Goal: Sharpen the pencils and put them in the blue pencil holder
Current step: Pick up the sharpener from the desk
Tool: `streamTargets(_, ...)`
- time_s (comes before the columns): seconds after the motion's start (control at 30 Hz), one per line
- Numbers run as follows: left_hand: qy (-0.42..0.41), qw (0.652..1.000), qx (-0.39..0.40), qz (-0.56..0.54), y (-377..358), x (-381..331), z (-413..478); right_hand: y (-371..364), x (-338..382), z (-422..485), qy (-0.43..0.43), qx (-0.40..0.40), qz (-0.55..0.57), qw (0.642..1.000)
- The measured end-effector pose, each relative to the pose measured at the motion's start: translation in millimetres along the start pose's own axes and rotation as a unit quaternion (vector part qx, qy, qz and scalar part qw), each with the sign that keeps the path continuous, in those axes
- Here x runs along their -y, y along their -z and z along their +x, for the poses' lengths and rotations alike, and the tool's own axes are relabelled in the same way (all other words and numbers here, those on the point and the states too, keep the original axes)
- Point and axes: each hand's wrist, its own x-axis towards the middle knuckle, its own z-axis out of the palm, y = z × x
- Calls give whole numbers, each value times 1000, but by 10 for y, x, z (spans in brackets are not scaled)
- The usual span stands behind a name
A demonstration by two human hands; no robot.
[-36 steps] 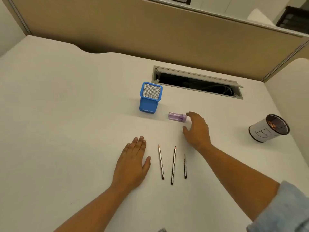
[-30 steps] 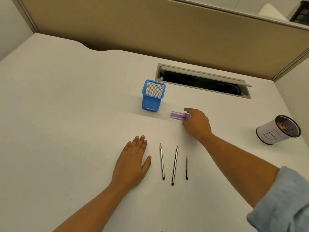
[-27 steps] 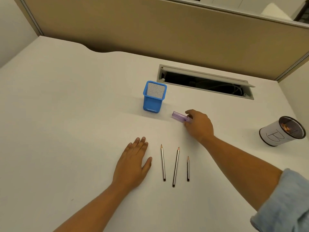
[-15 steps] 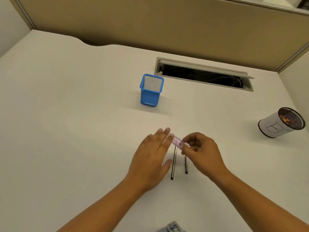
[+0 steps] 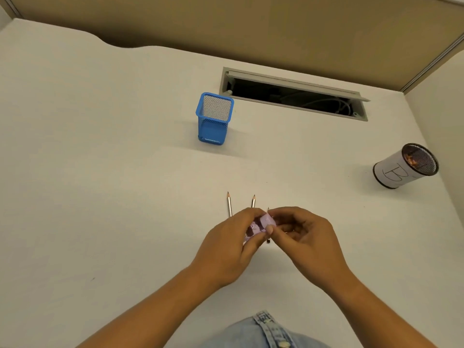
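A small translucent purple sharpener [image 5: 261,225] is held between both hands above the desk. My left hand [image 5: 229,249] wraps its lower end and my right hand [image 5: 305,237] pinches its upper end. Three pencils lie side by side on the white desk under the hands: the tips of the left pencil [image 5: 229,204] and the middle pencil [image 5: 253,201] stick out beyond my fingers, and the short right pencil [image 5: 268,241] is mostly hidden. The blue mesh pencil holder [image 5: 213,121] stands upright farther back, apart from the hands.
A round mesh cup wrapped in white paper marked "B" [image 5: 401,169] stands at the right, with orange bits inside. An open cable slot [image 5: 293,95] cuts the desk behind the holder. A tan partition [image 5: 251,23] closes the back.
My right hand picked the sharpener up from beside the blue holder and brought it back over the pencils. My left hand lifted off the desk and took hold of the sharpener too.
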Motion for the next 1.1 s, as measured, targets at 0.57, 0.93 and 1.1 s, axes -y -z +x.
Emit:
streamTargets(0.57, 34, 991, -38, -123, 170, -181, -180, -21, 216, -69, 70, 82, -27, 994)
streamTargets(0.93, -21, 999, -44, 3, 244, -128, -229, -73, 111, -103, -42, 93, 8, 995)
streamTargets(1.1, -4, 999, -53, 1, 249, -141, -217, -88, 148, -111, -14, 72, -13, 997)
